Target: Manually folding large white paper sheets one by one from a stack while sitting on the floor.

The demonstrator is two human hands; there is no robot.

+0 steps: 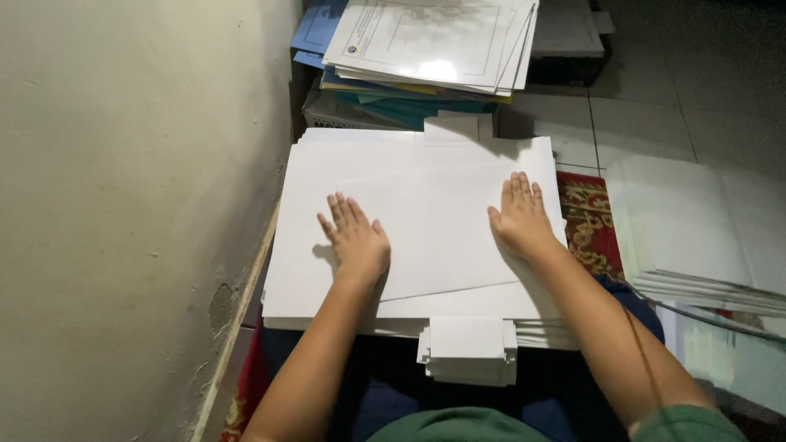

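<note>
— Where are your hands?

— My left hand (pixel 357 237) and right hand (pixel 521 217) both lie flat, palms down, fingers stretched out and close together, pinching nothing. They press on the top white sheet (pixel 434 229), one at its left edge, one at its right.

— And what is that sheet resting on?

— It sits slightly askew on a stack of white card sheets (pixel 303 245) across my lap. The stack reaches past both hands, further on the left than on the right. A tab of the stack (pixel 468 348) sticks out toward me between my forearms.

— What stands around it?

— Just left, a pale wall (pixel 123 205) runs close along the stack's edge. Beyond my fingertips sits a pile of printed papers (pixel 434 41) on blue folders (pixel 315 33). To my right, a red patterned rug (pixel 591 217) shows on the tiled floor (pixel 655 106), and past it lies another pile of white sheets (pixel 696 237), well apart from my right hand.
</note>
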